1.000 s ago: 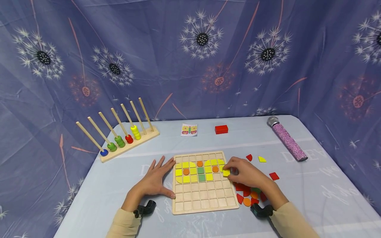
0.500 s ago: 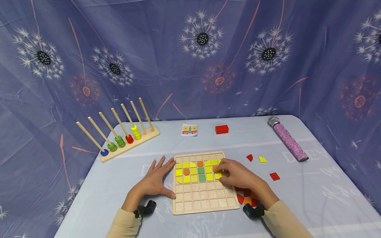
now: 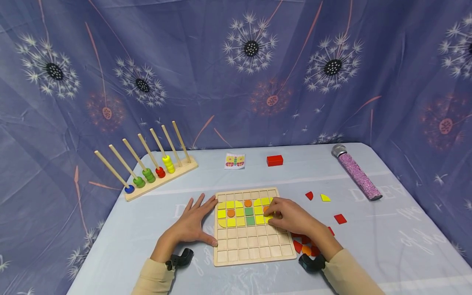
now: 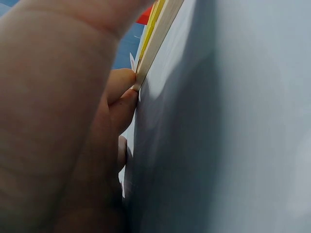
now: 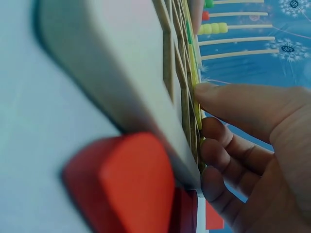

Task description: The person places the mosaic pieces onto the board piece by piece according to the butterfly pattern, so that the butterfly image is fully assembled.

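A square wooden grid board [image 3: 252, 241] lies on the table with yellow, orange and green tiles in its upper rows. My left hand [image 3: 193, 223] is spread along its left edge, thumb and fingertips touching the rim. Over the right side of the board, my right hand [image 3: 293, 215] pinches a yellow square tile [image 5: 198, 114] down at the grid, the thumb and index finger at its edges. That hand hides part of the tile and the cells beneath it. In the left wrist view the fingers [image 4: 121, 85] meet the board's wooden side [image 4: 160, 39].
Red and orange tiles [image 3: 306, 249] lie in a pile right of the board, partly under my right wrist. Farther off are a loose yellow quarter tile [image 3: 325, 198], a picture card [image 3: 234, 161], a red block [image 3: 274, 160], a pink glitter microphone [image 3: 358, 174] and a peg bead stacker [image 3: 162, 180].
My right hand has moved left from the board's right edge, carrying the yellow tile down onto the grid, then shifted only slightly. My left hand has stayed in place.
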`<state>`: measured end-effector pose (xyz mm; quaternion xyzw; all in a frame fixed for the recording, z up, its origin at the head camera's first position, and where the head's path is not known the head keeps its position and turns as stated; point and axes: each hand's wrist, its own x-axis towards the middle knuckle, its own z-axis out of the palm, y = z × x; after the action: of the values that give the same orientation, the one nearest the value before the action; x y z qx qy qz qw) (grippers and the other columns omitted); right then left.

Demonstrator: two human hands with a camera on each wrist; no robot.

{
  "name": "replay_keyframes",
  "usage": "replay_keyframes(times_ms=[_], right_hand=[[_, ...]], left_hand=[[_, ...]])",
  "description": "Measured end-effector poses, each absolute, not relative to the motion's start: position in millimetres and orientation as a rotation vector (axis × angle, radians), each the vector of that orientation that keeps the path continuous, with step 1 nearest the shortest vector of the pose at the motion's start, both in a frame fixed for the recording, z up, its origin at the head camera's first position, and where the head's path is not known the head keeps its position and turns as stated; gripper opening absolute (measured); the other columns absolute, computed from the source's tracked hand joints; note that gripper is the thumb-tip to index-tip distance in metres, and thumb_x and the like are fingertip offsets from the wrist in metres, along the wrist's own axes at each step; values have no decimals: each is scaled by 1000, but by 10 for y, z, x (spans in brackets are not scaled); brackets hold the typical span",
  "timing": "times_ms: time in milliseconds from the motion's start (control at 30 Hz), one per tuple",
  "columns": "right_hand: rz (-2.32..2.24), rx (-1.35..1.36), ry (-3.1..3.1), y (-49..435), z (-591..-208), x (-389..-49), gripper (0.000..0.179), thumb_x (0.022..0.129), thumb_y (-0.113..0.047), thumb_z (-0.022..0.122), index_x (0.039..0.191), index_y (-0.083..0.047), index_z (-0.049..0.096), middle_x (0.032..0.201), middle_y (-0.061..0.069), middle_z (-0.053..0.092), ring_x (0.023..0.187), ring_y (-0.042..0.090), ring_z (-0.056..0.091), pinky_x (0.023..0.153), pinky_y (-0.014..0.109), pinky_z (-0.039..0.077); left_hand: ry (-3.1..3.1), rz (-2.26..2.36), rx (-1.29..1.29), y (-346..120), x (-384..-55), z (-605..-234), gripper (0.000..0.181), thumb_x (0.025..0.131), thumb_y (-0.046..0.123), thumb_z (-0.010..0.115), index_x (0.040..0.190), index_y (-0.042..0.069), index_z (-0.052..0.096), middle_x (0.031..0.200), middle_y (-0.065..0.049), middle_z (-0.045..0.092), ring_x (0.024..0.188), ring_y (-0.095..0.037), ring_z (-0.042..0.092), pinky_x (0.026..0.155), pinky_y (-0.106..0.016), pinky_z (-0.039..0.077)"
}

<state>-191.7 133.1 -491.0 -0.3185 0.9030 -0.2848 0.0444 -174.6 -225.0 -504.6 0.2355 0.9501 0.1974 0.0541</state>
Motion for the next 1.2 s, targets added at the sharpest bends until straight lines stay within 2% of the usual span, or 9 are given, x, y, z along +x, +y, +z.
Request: replay_keyframes(times_ms=[500, 667, 800, 900, 1033, 1200], right_hand=[[-910, -912, 2748, 1367, -4895, -1919, 22, 83, -22, 75, 104, -25, 75, 94, -14, 58, 83, 7, 52, 72, 26, 47], [-994, -764, 2782, 1549, -4808, -1969, 22, 84, -22, 75, 106, -23, 75, 93, -12, 59, 80, 12, 53, 66, 26, 49], [-1013, -660, 2866, 1828, -4797, -2044, 22, 85, -18, 74, 106, -19, 74, 92, -10, 59, 80, 13, 52, 67, 27, 50], [-1031, -601, 2932, 2076, -4822, -2095, 22, 86, -12, 72, 107, -14, 74, 94, -5, 61, 82, 16, 53, 70, 32, 50], [-1027, -509, 3012, 2406, -4856, -2134, 25, 85, -5, 69, 110, -7, 72, 101, 8, 62, 88, 26, 55, 78, 46, 50], [-912, -390, 3016, 2697, -4911, -2146, 35, 84, -9, 72, 118, -3, 68, 110, 16, 59, 98, 33, 54, 86, 57, 45]], left_hand=[[2889, 592, 724, -2250, -1745, -5047, 132, 46, 82, 73, 153, 21, 27, 158, 7, 19, 145, -27, 2, 113, -53, -2], [2894, 595, 709, -2239, -1740, -5044, 131, 46, 82, 73, 153, 21, 27, 158, 7, 19, 145, -27, 2, 113, -53, -2], [2894, 608, 704, -2231, -1745, -5053, 131, 46, 82, 73, 153, 21, 28, 158, 7, 19, 145, -27, 3, 113, -53, -2], [2896, 604, 711, -2233, -1749, -5061, 131, 46, 83, 72, 153, 22, 28, 158, 8, 19, 145, -28, 3, 113, -54, -2], [2899, 584, 716, -2244, -1755, -5065, 132, 46, 84, 71, 154, 22, 27, 158, 9, 18, 145, -27, 2, 113, -53, -2], [2897, 584, 724, -2250, -1757, -5069, 132, 46, 84, 71, 154, 22, 27, 158, 9, 17, 145, -26, 2, 113, -53, -2]])
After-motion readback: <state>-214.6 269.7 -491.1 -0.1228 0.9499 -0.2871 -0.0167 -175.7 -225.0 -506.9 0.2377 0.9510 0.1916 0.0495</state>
